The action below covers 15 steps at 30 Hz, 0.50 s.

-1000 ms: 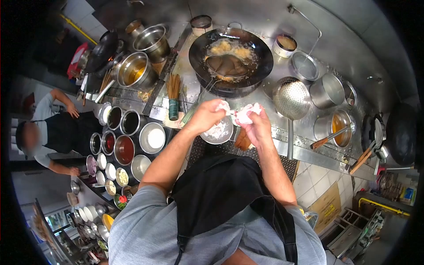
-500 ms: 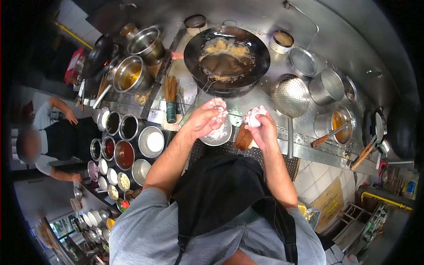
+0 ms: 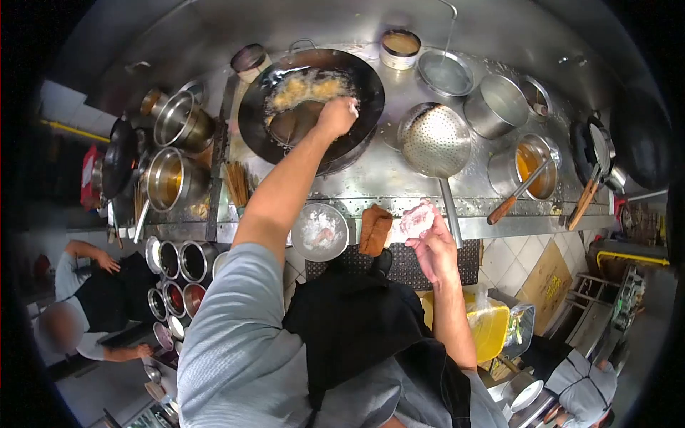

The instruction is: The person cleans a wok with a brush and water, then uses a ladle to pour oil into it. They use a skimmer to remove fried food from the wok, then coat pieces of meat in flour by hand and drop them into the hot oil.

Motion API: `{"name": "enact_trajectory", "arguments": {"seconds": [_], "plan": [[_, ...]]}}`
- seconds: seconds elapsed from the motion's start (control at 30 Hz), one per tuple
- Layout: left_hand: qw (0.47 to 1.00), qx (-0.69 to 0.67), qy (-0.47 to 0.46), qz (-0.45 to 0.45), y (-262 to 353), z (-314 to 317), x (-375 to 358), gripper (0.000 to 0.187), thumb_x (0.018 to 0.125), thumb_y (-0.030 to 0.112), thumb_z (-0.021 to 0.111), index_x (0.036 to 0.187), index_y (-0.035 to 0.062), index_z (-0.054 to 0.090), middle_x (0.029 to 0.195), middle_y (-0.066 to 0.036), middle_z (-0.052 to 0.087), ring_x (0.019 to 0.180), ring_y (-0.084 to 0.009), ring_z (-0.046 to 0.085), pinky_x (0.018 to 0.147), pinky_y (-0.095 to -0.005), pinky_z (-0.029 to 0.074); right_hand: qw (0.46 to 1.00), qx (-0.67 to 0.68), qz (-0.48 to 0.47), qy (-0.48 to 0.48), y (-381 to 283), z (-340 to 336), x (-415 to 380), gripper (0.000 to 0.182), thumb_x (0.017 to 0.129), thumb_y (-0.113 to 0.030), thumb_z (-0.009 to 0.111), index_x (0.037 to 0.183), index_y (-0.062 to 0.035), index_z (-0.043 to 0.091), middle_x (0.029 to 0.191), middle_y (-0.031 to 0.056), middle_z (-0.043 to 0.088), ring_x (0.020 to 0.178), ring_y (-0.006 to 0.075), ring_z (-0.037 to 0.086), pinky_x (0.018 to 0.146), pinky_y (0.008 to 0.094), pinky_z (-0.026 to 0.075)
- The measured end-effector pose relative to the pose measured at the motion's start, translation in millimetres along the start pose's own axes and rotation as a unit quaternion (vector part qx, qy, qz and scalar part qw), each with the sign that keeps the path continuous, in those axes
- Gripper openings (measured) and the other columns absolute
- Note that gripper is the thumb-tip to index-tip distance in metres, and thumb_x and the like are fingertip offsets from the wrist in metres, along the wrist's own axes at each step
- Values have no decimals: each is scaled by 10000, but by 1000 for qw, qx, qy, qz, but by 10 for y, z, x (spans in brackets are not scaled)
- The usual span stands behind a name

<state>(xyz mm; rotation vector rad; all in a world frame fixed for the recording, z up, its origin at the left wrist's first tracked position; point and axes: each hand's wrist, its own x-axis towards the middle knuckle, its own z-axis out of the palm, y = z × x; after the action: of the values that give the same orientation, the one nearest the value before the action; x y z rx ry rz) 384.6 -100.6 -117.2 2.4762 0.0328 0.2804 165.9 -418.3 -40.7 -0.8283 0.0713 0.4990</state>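
Observation:
My left hand [image 3: 338, 117] is over the right side of the black wok [image 3: 250, 118], fingers closed. A white floured edge [image 3: 353, 107] shows at its fingertips; the back of the hand hides the rest. Several golden pieces [image 3: 303, 89] bubble in the oil, beside a dark wire strainer [image 3: 296, 125]. Near the counter's front edge, my right hand [image 3: 435, 250] grips a pinkish piece of raw meat [image 3: 416, 220] coated in white flour. A grey bowl [image 3: 300, 239] with white flour and one piece in it sits below my left forearm. Next to it lies a folded brown cloth [image 3: 375, 230].
A perforated ladle [image 3: 434, 139] rests right of the wok, its handle reaching the front edge. Pots [image 3: 496, 107] and an oil pot with a ladle [image 3: 524, 171] stand farther right. Sauce containers [image 3: 196, 260] and a co-worker [image 3: 114, 292] are at left, another person [image 3: 581, 381] at lower right.
My left hand has gone from above the flour bowl up and forward over the wok. My right hand has moved slightly lower, still gripping its floured piece. The camera view has turned right.

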Motion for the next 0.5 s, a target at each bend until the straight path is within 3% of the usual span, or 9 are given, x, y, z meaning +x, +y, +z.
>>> {"name": "enact_trajectory", "arguments": {"seconds": [0.07, 0.13, 0.17, 0.2, 0.23, 0.27, 0.37, 0.43, 0.5], "plan": [[999, 9, -45, -19, -92, 75, 305, 294, 871, 183, 620, 1136, 68, 671, 1101, -187, 673, 1018, -330, 649, 906, -375, 496, 998, 58, 11, -15, 31, -67, -18, 597, 891, -15, 499, 1460, -29, 321, 1256, 139, 555, 1087, 242, 583, 854, 380, 505], [995, -1, 92, 22, -135, 124, 463, 276, 891, 155, 594, 1140, 73, 679, 1114, -163, 682, 1031, -295, 658, 936, -360, 493, 998, 70, 8, -5, 41, -30, -32, 581, 904, -31, 521, 1455, -35, 337, 1217, 131, 569, 1051, 235, 589, 822, 382, 507], [992, -82, 100, -15, 3, -63, 435, 258, 899, 124, 589, 1135, 93, 689, 1150, -119, 686, 1052, -251, 661, 967, -328, 481, 997, 69, 16, -20, 42, -26, -25, 587, 904, -36, 535, 1456, -37, 336, 1197, 127, 573, 1038, 235, 590, 817, 385, 506], [974, -176, 139, -3, 153, -244, 339, 213, 882, 105, 599, 1054, 41, 706, 1119, -180, 675, 1037, -267, 665, 917, -308, 507, 997, 68, 22, -37, 36, -26, -11, 593, 903, -41, 550, 1456, -40, 336, 1177, 123, 578, 1025, 235, 590, 812, 387, 505], [968, -49, 227, 92, 457, -562, 129, 211, 885, 56, 593, 1063, 24, 702, 1123, -167, 685, 1048, -257, 668, 936, -302, 501, 995, 78, 31, -51, 39, -45, 10, 564, 901, -42, 562, 1428, -33, 362, 1159, 120, 580, 1012, 234, 588, 825, 391, 501], [950, -170, 247, 94, 529, -702, 16, 221, 879, 31, 605, 1079, 14, 697, 1152, -165, 682, 1086, -241, 656, 967, -301, 482, 992, 89, 39, -80, 28, -34, 38, 476, 901, -22, 549, 1359, -35, 421, 1146, 122, 582, 997, 220, 589, 812, 368, 498], [933, -276, 230, 18, 943, -1247, -643, 227, 906, 43, 598, 1111, 0, 686, 1085, -124, 709, 1021, -158, 656, 909, -277, 493, 995, 54, 39, -78, 80, 91, 154, 323, 898, -4, 546, 1214, -49, 491, 1117, 106, 605, 952, 170, 592, 707, 300, 479], [967, -197, 151, -53, 1170, -1546, -1192, 203, 923, 50, 585, 1089, -7, 688, 1022, -97, 716, 961, -149, 658, 869, -268, 501, 994, 9, 46, -97, 121, 208, 233, 329, 898, -55, 596, 1212, -67, 498, 1107, 90, 620, 938, 164, 604, 692, 288, 475], [954, -274, 119, 11, 1291, -1550, -1690, 153, 909, 73, 616, 1018, -1, 694, 969, -82, 708, 906, -137, 649, 839, -292, 512, 989, -79, 58, -108, 205, 336, 307, 283, 903, -106, 653, 1147, -83, 510, 1051, 71, 648, 871, 145, 618, 652, 259, 473]]}}
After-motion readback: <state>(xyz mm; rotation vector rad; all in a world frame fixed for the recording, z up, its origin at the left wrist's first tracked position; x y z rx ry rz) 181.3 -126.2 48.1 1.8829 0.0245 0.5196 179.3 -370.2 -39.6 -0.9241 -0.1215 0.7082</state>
